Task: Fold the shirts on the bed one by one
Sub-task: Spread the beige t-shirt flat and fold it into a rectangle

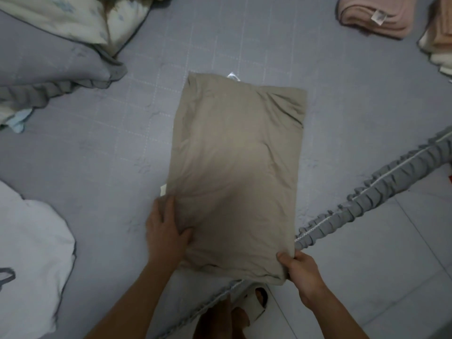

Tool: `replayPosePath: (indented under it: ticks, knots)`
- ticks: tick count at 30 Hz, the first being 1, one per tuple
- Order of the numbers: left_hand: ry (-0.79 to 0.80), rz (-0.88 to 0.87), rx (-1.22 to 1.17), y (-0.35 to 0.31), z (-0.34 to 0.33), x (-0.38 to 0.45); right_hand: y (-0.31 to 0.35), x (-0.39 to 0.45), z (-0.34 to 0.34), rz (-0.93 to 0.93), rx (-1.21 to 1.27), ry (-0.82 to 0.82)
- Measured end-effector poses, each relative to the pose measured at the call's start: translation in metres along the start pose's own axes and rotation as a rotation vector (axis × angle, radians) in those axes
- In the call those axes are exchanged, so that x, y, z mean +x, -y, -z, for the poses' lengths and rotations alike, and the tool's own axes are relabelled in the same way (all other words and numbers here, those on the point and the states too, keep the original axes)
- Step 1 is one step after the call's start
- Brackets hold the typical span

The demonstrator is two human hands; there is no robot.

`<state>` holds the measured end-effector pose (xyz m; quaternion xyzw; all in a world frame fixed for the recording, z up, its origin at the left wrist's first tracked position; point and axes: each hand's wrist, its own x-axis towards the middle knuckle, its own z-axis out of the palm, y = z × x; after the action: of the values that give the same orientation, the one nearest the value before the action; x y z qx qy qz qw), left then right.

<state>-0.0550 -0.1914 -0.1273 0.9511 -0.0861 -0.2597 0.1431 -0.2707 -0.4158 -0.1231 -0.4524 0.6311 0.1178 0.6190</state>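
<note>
A beige shirt (234,172) lies folded into a long rectangle on the grey bed sheet (102,148), running away from me, with a white tag showing at its far edge. My left hand (166,231) holds the shirt's near left side, thumb on top of the cloth and fingers along the edge. My right hand (300,267) pinches the near right corner, thumb on top, right at the bed's edge.
Folded pink (374,15) and peach (437,37) clothes sit at the far right. A grey ruffled pillow (49,67) and a floral one (73,18) lie far left. A white garment (29,253) lies near left. The bed's ruffled edge (367,196) borders a tiled floor (381,260).
</note>
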Motion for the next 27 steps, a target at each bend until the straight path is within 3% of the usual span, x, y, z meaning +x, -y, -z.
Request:
replayPosePath:
  ticks: [2,4,9,11,13,18,20,23,27]
  knots:
    - [-0.038,0.214,-0.202,0.006,-0.001,-0.013,0.002,-0.002,0.001,-0.022,0.029,-0.010]
    - [0.050,0.350,-0.295,0.017,0.000,-0.025,0.004,-0.003,0.002,-0.034,0.044,-0.013]
    - [0.411,0.401,-0.428,0.047,0.003,-0.044,0.000,-0.006,-0.001,-0.021,0.086,0.001]
    - [0.466,0.478,-0.592,0.058,0.001,-0.048,-0.003,-0.006,-0.002,-0.021,0.103,-0.005]
    - [0.398,0.619,-0.771,0.066,0.000,-0.049,-0.006,-0.008,-0.001,-0.010,0.116,-0.006]
    - [-0.045,0.813,-1.091,0.068,-0.003,-0.055,-0.007,-0.018,0.002,0.052,0.132,-0.043]
    - [-0.110,0.699,-0.857,0.061,-0.004,-0.064,-0.007,-0.019,0.002,0.055,0.121,-0.048]
    - [-0.210,0.291,-0.285,0.047,-0.007,-0.073,-0.009,-0.020,0.001,0.050,0.086,-0.028]
    - [-0.210,-0.196,0.016,0.017,-0.006,-0.064,-0.011,-0.017,0.001,0.037,0.057,-0.020]
